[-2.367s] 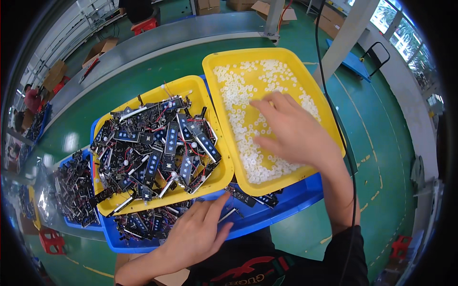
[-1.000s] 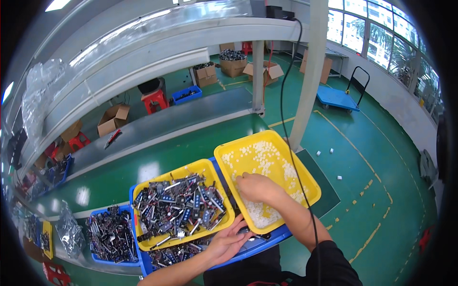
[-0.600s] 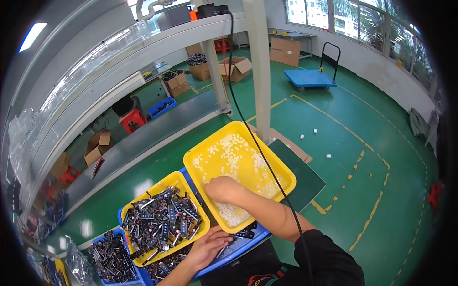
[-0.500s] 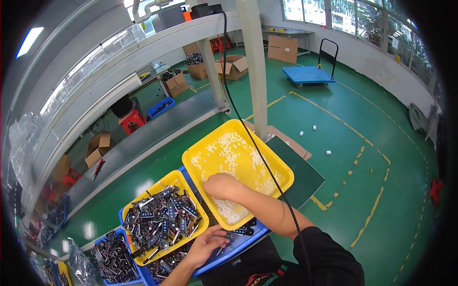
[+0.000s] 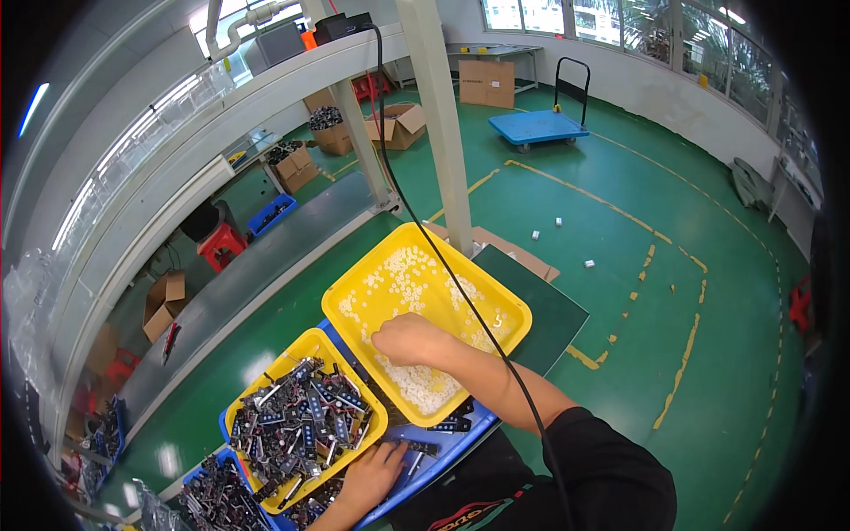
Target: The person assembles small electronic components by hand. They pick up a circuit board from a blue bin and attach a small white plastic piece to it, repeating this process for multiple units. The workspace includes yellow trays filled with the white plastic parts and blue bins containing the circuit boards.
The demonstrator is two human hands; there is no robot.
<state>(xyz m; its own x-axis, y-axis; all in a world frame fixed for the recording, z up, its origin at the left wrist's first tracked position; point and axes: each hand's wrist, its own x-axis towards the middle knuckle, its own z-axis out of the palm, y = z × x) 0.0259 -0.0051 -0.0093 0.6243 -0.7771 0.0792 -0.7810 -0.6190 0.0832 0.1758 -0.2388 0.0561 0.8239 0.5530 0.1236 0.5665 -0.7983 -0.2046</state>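
My right hand (image 5: 405,339) is over a yellow tray (image 5: 516,343) of small white round pieces (image 5: 423,387), its fingers curled together. Whatever they hold is hidden from above. Lower down, my left hand (image 5: 372,471) reaches over a blue bin (image 5: 447,473) with its fingers stretched and slightly apart, beside a small black part (image 5: 423,447). Just left of it, a second yellow tray (image 5: 379,423) holds a heap of small dark electronic assemblies (image 5: 310,420), some with rows of light-blue squares and thin metal rods.
Another blue bin of dark parts (image 5: 221,496) stands lower left. A black cable (image 5: 434,239) hangs across the white-piece tray and my right forearm. A grey post (image 5: 438,133) rises behind. Beyond are a conveyor (image 5: 266,257), cardboard boxes (image 5: 403,126) and a blue cart (image 5: 538,126).
My left hand has turned palm down, its fingers moving toward the black part in the blue bin. My right hand stays over the white pieces. The whole view has shifted slightly.
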